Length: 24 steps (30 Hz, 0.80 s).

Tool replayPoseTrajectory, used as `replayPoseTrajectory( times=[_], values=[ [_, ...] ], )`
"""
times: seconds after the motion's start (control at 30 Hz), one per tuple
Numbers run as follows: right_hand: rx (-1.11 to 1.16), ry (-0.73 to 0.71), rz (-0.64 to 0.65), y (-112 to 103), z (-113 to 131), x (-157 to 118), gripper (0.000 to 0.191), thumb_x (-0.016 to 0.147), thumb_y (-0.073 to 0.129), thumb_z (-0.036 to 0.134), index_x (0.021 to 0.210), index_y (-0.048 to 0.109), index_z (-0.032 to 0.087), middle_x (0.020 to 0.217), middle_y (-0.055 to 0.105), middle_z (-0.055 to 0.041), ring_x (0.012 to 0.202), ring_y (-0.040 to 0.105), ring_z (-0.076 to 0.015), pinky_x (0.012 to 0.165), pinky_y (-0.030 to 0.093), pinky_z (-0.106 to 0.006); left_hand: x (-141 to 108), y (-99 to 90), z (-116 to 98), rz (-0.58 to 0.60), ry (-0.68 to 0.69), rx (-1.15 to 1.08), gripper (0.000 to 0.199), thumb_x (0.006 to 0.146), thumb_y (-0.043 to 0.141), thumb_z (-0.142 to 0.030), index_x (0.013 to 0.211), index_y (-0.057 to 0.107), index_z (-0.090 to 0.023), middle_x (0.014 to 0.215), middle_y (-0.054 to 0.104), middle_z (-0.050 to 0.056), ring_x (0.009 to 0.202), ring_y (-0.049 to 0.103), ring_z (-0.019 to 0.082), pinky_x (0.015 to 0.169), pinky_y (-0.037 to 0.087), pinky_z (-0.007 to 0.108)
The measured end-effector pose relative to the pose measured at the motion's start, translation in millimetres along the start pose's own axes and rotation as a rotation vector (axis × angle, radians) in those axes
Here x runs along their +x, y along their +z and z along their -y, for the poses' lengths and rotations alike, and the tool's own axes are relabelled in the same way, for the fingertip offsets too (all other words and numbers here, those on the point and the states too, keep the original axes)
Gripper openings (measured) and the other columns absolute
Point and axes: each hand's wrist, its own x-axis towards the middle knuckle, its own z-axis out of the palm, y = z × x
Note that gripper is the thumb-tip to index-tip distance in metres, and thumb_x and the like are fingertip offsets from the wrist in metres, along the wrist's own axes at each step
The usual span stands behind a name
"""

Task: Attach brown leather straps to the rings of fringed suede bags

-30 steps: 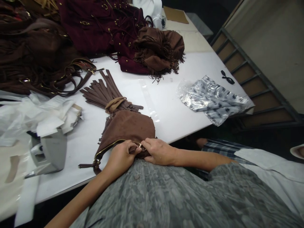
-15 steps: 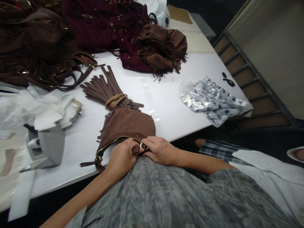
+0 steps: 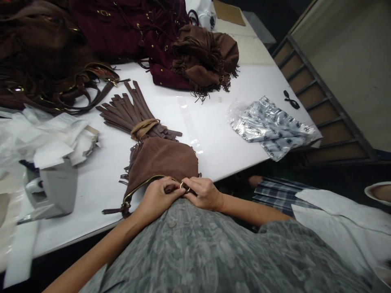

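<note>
A brown fringed handbag [image 3: 165,158] with a gold zip along its near side lies at the table's front edge, against my body. My left hand [image 3: 159,198] is closed on a brown strap [image 3: 170,188], its thumb reaching toward a small gold ring [image 3: 182,185]. Facing it, my right hand [image 3: 205,194] pinches the bag's end by the ring; its fingertips partly hide the ring and what it joins. At the left end of the zip hangs a brown pull [image 3: 113,211]. Just beyond the bag lies a tied bundle of brown straps [image 3: 128,112].
A tape dispenser [image 3: 61,189] and crumpled white paper [image 3: 58,134] stand at the left. Brown bags [image 3: 45,49], maroon bags [image 3: 122,32] and a brown fringed bag [image 3: 210,57] fill the back. Printed plastic packets [image 3: 271,126] lie right. Another person's plaid garment [image 3: 275,193] shows beyond the table edge.
My left thumb has come out toward the ring, and the fingers have shifted on the strap. The gold ring shows more openly between my hands. The whole view has shifted slightly.
</note>
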Motion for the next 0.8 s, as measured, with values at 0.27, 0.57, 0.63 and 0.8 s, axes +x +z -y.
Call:
replayPoseTrajectory(
  times=[0.27,0.57,0.63,0.8],
  values=[
    [0.398,0.329,-0.139,-0.1,1.6,8.5,0.04,0.076,0.077,0.036,0.11,0.065,0.018,0.096,0.064,-0.0059,0.091,0.06,-0.0184,0.083,0.05,-0.031,2.6,-1.7,-8.5,-0.163,-0.209,-0.206,0.033,0.071,0.069,-0.048,0.075,0.073,-0.016,0.079,0.074,0.006,0.077,0.064,0.023,0.07,0.047,0.029],
    [0.608,0.195,-0.106,10.9,-12.6,14.8,0.022,0.083,0.07,0.031,0.101,0.07,0.019,0.108,0.07,-0.007,0.108,0.062,-0.0187,0.1,0.046,-0.034,10.5,-16.0,-11.8,-0.047,-0.11,-0.122,0.031,0.078,0.065,-0.049,0.078,0.068,-0.018,0.076,0.069,0.002,0.07,0.059,0.017,0.063,0.043,0.024],
    [0.647,0.232,-0.057,13.1,-14.9,17.0,0.035,0.079,0.074,0.034,0.109,0.068,0.018,0.115,0.068,-0.0082,0.112,0.06,-0.0198,0.1,0.046,-0.034,12.9,-19.7,-13.3,0.005,-0.091,-0.109,0.029,0.078,0.066,-0.047,0.078,0.067,-0.018,0.079,0.07,0.002,0.073,0.06,0.018,0.065,0.045,0.024],
    [0.557,0.272,0.061,15.6,-14.9,27.6,0.031,0.08,0.072,0.037,0.104,0.069,0.017,0.1,0.07,-0.0055,0.093,0.064,-0.0175,0.086,0.047,-0.028,16.8,-21.2,-10.1,-0.066,-0.035,-0.14,0.019,0.078,0.067,-0.037,0.08,0.067,-0.018,0.076,0.067,0.001,0.073,0.06,0.017,0.067,0.046,0.024]
  ],
)
